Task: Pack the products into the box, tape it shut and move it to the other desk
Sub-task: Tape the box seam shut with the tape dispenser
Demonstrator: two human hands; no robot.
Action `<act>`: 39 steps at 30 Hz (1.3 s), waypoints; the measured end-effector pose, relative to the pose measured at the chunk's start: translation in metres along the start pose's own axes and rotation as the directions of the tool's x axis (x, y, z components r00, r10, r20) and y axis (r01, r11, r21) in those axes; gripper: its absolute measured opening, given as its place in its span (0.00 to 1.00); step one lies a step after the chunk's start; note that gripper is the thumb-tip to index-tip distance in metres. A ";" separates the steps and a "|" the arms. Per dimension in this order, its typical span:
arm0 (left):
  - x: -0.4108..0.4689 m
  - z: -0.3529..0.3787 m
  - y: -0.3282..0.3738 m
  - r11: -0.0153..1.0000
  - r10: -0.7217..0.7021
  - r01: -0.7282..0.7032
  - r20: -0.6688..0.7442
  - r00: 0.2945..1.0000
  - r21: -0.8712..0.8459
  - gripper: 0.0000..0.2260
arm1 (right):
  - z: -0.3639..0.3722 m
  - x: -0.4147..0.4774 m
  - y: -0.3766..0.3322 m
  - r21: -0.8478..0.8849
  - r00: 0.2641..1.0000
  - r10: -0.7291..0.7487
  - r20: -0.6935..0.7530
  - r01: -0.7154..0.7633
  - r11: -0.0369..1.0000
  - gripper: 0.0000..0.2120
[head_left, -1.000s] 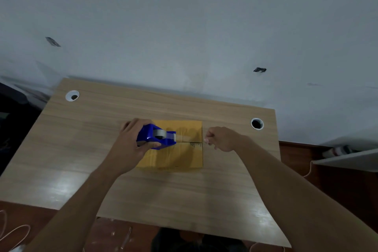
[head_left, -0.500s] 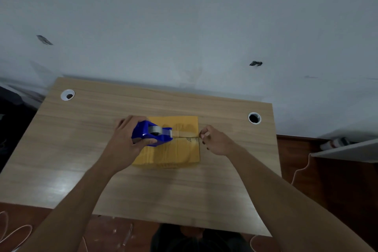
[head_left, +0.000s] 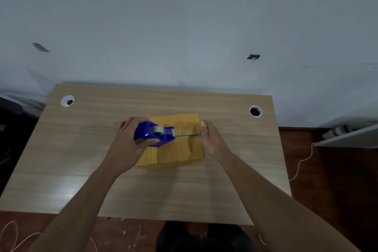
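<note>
brown cardboard box (head_left: 176, 145) is sitting closed near the middle of the wooden desk (head_left: 81, 159), its two top flaps meeting along a centre seam (head_left: 189, 135). in the head view the left hand (head_left: 131, 141) is wrapping its fingers tight around a blue tape dispenser (head_left: 153, 133) over the left half of the box top, the cutter end pointing along the seam, while the right hand (head_left: 212, 141) is pressing against the box's right edge with fingers together; whether it is pinching a tape end there i cannot tell. the taping step seems to be in hand, and the next move is probably calling for a straight, firm run of the dispenser along the seam while the right hand is bracing the box. clear tape over the seam is hard to make out, a glossy band is only hinting at it. the products are hidden inside, and the other desk is showing only as a corner (head_left: 347, 137) at the right.
</note>
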State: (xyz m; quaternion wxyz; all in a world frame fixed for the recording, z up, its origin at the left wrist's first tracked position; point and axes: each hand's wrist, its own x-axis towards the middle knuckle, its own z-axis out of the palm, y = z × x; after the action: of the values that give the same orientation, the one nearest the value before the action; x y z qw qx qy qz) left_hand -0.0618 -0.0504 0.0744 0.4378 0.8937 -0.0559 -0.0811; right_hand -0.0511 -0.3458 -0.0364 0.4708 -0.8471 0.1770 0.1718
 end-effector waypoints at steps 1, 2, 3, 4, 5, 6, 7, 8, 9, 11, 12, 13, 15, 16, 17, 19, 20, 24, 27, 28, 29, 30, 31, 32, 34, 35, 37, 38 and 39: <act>0.000 -0.001 0.000 1.000 0.001 -0.001 0.000 1.000 -0.001 0.23 | 0.007 0.002 0.002 0.003 1.000 -0.006 0.006 0.006 1.000 0.42; 0.000 -0.002 0.000 1.000 0.001 0.000 0.002 1.000 -0.005 0.23 | 0.013 0.005 0.005 -0.002 1.000 -0.018 0.011 0.018 1.000 0.42; 0.001 -0.002 0.000 1.000 -0.003 0.003 0.006 1.000 -0.013 0.23 | 0.017 0.007 0.009 -0.016 0.999 -0.032 0.018 0.032 0.999 0.40; 0.001 -0.003 0.000 1.000 -0.010 0.010 0.008 1.000 -0.023 0.23 | 0.019 0.003 0.003 -0.032 0.999 -0.038 0.022 0.039 0.999 0.39; 0.000 -0.004 0.000 0.999 -0.017 0.017 0.010 1.000 -0.032 0.23 | 0.021 0.000 0.002 -0.038 0.999 -0.032 0.025 0.033 0.999 0.38; 0.000 -0.004 0.000 0.999 -0.022 0.022 0.010 1.000 -0.038 0.23 | 0.022 -0.003 0.000 -0.039 0.999 -0.026 0.030 0.027 0.999 0.38; 0.000 -0.005 0.000 0.999 -0.025 0.026 0.008 1.000 -0.040 0.23 | 0.023 -0.006 -0.003 -0.035 0.999 -0.028 0.034 0.029 0.999 0.38; 0.000 -0.004 0.000 0.999 -0.027 0.027 0.007 1.000 -0.039 0.24 | 0.023 -0.009 -0.005 -0.037 0.999 -0.036 0.028 0.037 0.999 0.37; 0.000 -0.004 -0.001 0.999 -0.028 0.028 0.005 1.000 -0.042 0.24 | 0.022 -0.012 -0.008 -0.037 0.999 -0.044 0.024 0.045 0.998 0.36; -0.001 -0.004 -0.002 0.998 -0.030 0.030 0.003 1.000 -0.061 0.24 | 0.021 -0.015 -0.012 -0.051 0.998 -0.055 0.021 0.056 0.997 0.33; -0.001 -0.005 -0.003 0.997 -0.032 0.032 0.005 0.999 -0.072 0.24 | 0.021 -0.015 -0.012 -0.064 0.998 -0.061 0.017 0.062 0.996 0.32; -0.001 -0.005 -0.003 0.997 -0.032 0.032 0.008 0.999 -0.075 0.23 | 0.022 -0.016 -0.012 -0.080 0.998 -0.066 0.011 0.066 0.995 0.32; -0.001 -0.005 -0.003 0.997 -0.028 0.028 0.012 1.000 -0.071 0.23 | 0.022 -0.016 -0.012 -0.103 0.998 -0.065 0.000 0.064 0.993 0.32; 0.000 -0.006 -0.004 0.996 -0.031 0.032 0.016 0.999 -0.078 0.23 | 0.023 -0.015 -0.012 -0.109 0.998 -0.057 -0.004 0.056 0.992 0.33; 0.000 -0.007 -0.005 0.996 -0.035 0.036 0.023 0.999 -0.087 0.23 | 0.023 -0.016 -0.013 -0.112 0.998 -0.055 -0.007 0.054 0.992 0.33; 0.001 -0.009 -0.008 0.995 -0.034 0.037 0.032 0.999 -0.096 0.22 | 0.025 -0.017 -0.013 -0.117 0.999 -0.045 -0.013 0.043 0.992 0.34; 0.001 -0.011 -0.010 0.994 -0.036 0.040 0.032 0.999 -0.102 0.22 | 0.025 -0.017 -0.014 -0.125 0.999 -0.036 -0.021 0.033 0.992 0.35; 0.001 -0.021 -0.023 0.990 -0.043 0.049 0.052 0.998 -0.134 0.22 | 0.029 -0.015 -0.015 -0.165 1.000 -0.017 -0.017 0.014 0.986 0.40; 0.000 -0.025 -0.027 0.991 -0.027 0.035 0.060 0.998 -0.132 0.22 | 0.033 -0.016 -0.017 -0.182 0.999 -0.024 -0.025 0.019 0.983 0.40; 0.000 -0.025 -0.025 0.993 -0.019 0.025 0.055 0.998 -0.115 0.22 | 0.033 -0.016 -0.017 -0.190 0.999 -0.031 -0.032 0.025 0.982 0.39; -0.001 -0.026 -0.024 0.997 -0.003 0.007 0.050 0.999 -0.082 0.22 | 0.034 -0.016 -0.017 -0.200 0.999 -0.034 -0.038 0.026 0.979 0.38; -0.002 -0.027 -0.023 0.999 0.021 -0.019 0.045 0.999 -0.043 0.22 | 0.034 -0.016 -0.017 -0.214 0.998 -0.037 -0.043 0.027 0.977 0.37; -0.002 -0.029 -0.023 0.999 0.039 -0.039 0.043 0.998 -0.006 0.22 | 0.034 -0.016 -0.017 -0.221 0.998 -0.034 -0.046 0.023 0.975 0.37; -0.001 -0.030 -0.022 0.998 0.054 -0.055 0.043 0.998 0.023 0.21 | 0.033 -0.016 -0.017 -0.226 0.998 -0.033 -0.050 0.021 0.974 0.36; 0.000 -0.036 -0.024 0.994 0.076 -0.079 0.043 0.996 0.071 0.22 | 0.032 -0.016 -0.018 -0.246 0.998 -0.036 -0.050 0.023 0.969 0.35; 0.001 -0.041 -0.026 0.991 0.085 -0.089 0.040 0.996 0.096 0.22 | 0.032 -0.017 -0.019 -0.258 0.998 -0.039 -0.047 0.026 0.966 0.35; 0.001 -0.049 -0.030 0.990 0.078 -0.081 0.030 0.996 0.115 0.22 | 0.032 -0.017 -0.020 -0.273 0.998 -0.038 -0.042 0.025 0.962 0.34; 0.000 -0.053 -0.032 0.992 0.064 -0.066 0.022 0.998 0.109 0.23 | 0.032 -0.017 -0.021 -0.277 0.999 -0.031 -0.043 0.018 0.961 0.34; -0.002 -0.056 -0.034 0.994 0.049 -0.050 0.013 0.999 0.102 0.23 | 0.032 -0.016 -0.021 -0.276 0.999 -0.022 -0.044 0.009 0.961 0.34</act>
State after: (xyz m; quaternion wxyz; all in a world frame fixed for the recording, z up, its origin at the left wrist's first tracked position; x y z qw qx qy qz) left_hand -0.0522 0.0144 0.0813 0.3931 0.9128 -0.0844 -0.0722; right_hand -0.0602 -0.3056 -0.0299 0.3454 -0.9094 0.1556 0.1714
